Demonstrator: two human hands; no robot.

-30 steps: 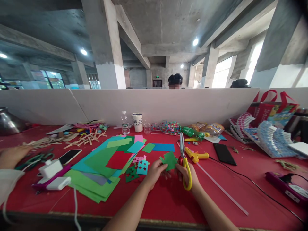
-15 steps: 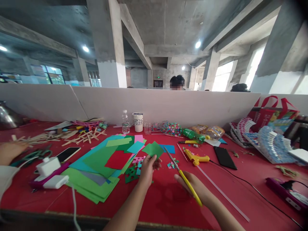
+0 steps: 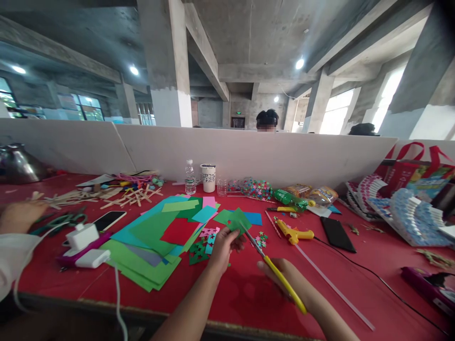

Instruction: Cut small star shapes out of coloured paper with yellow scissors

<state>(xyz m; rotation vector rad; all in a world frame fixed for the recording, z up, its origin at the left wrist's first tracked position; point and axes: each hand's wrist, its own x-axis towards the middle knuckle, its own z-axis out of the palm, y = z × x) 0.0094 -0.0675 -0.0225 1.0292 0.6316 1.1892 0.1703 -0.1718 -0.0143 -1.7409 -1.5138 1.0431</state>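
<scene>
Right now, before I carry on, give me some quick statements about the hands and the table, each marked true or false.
1. The left hand holds small green paper. True.
2. The right hand holds yellow-handled scissors. True.
3. The glue gun is in the right hand. False: the yellow glue gun lies on the red table.
4. A white cup with dark markings stands near the partition. True.
5. The water bottle lies on its side. False: the clear water bottle stands upright, left of the cup.
</scene>
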